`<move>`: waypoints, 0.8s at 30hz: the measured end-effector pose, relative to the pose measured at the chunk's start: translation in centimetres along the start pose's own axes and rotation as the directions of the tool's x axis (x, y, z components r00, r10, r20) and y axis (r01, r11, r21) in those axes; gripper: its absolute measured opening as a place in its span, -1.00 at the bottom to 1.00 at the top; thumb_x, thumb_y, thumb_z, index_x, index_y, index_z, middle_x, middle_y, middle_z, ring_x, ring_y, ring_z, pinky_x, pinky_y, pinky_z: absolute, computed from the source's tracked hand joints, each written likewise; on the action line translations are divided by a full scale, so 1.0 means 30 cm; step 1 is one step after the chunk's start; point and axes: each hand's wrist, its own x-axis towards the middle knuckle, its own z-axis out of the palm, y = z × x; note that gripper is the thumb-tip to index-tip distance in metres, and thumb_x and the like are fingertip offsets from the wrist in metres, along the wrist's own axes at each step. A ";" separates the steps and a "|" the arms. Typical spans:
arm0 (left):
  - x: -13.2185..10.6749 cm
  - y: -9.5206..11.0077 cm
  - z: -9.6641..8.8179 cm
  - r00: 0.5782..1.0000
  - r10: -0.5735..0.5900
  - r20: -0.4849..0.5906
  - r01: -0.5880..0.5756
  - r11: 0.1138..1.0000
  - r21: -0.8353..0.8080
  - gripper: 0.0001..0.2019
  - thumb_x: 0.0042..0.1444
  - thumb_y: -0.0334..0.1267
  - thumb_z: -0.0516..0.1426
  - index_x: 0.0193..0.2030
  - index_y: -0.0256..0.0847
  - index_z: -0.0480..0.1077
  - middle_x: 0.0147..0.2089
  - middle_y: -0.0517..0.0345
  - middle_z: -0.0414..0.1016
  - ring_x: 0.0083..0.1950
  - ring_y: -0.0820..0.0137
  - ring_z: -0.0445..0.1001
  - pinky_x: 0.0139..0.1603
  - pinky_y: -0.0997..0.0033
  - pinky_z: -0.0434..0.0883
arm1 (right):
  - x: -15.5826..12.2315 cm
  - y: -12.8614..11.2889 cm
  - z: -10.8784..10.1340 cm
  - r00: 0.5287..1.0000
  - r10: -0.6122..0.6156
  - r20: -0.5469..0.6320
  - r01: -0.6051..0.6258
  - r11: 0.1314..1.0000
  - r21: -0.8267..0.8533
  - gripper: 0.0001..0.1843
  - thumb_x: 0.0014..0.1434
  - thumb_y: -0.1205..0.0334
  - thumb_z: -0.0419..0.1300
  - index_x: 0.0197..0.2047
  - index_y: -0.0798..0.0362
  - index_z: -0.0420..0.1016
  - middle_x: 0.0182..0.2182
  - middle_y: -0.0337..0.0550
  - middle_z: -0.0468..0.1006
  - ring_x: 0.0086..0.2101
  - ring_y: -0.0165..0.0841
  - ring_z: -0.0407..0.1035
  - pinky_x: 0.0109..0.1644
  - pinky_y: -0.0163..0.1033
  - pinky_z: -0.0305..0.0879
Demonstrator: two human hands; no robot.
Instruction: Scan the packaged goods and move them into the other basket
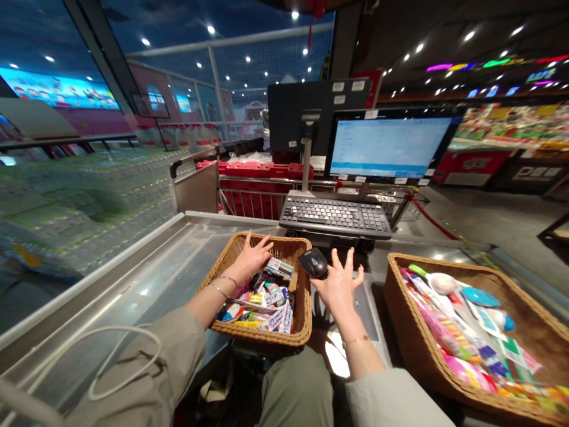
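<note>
My left hand reaches over the far left part of a brown woven basket, fingers spread. Near its fingertips, a flat blue-and-white packet lies on several small wrapped items; whether the hand touches the packet is unclear. A black computer mouse is tilted and overlaps the basket's right rim. Beside it is my right hand, its thumb and index finger seemingly around the mouse, the other fingers stretched apart. The grip is partly hidden. A grey pad lies under the right hand.
To the right stands a second woven basket full of packaged goods. Beyond the mouse are a black keyboard and a lit monitor. A metal counter with a raised edge spans the left, where a pale cable loops. A cart stands behind.
</note>
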 end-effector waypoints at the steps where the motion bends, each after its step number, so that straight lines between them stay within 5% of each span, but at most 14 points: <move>1: 0.000 0.003 -0.014 0.999 -0.015 -0.034 0.016 1.000 0.011 -0.79 0.15 -0.34 0.23 -0.06 -0.14 0.50 0.32 -0.12 0.41 0.47 0.01 0.12 0.33 -0.54 -0.55 | -0.001 -0.002 -0.004 1.000 -0.001 -0.001 0.001 1.000 0.003 -0.71 0.07 -0.02 0.25 -0.27 -0.02 0.67 0.29 -0.06 0.36 0.41 0.03 -0.26 0.32 0.35 -0.26; 13: -0.003 0.052 -0.140 0.936 -0.232 -0.266 0.242 0.970 0.004 -0.77 0.18 -0.32 0.23 -0.01 -0.08 0.48 0.45 -0.04 0.17 0.52 -0.11 -0.04 0.27 -0.67 -0.55 | -0.014 0.003 -0.041 0.995 -0.064 -0.077 0.063 0.998 -0.011 -0.70 0.12 -0.03 0.22 -0.31 -0.01 0.66 0.31 -0.09 0.33 0.41 0.05 -0.28 0.32 0.38 -0.29; 24: 0.093 0.161 -0.156 0.899 -0.265 -0.349 0.271 0.962 -0.031 -0.69 0.18 -0.26 0.25 0.08 -0.04 0.46 0.49 0.03 0.08 0.54 -0.13 -0.17 0.25 -0.70 -0.58 | -0.014 0.009 -0.086 0.993 -0.049 -0.107 0.046 0.998 -0.032 -0.73 0.09 0.01 0.23 -0.26 -0.04 0.67 0.31 -0.10 0.33 0.41 0.05 -0.26 0.32 0.40 -0.30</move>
